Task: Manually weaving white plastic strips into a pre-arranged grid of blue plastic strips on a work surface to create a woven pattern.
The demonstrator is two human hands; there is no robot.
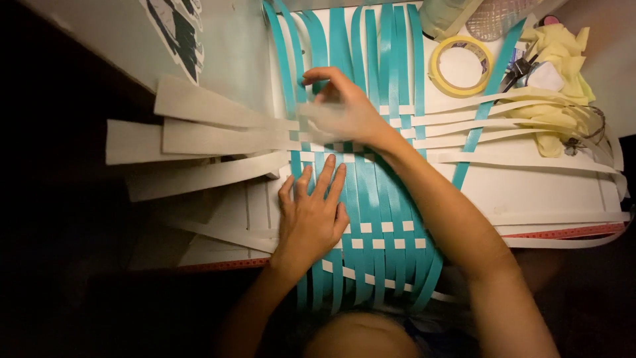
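Note:
A mat of teal strips (377,199) woven with white strips (199,136) lies on a white board (543,192). My left hand (311,215) lies flat, fingers spread, on the woven part at its left side. My right hand (341,106) reaches across to the upper left of the weave and pinches a teal strip (308,46) there; the hand is blurred. Loose white strip ends fan out to the left past the board's edge.
A roll of yellow tape (462,65) lies at the top right of the board. Beside it are a yellow cloth (563,73) and small dark clips (520,69). A red-edged ruler (563,232) runs along the near edge. Dark surroundings left and below.

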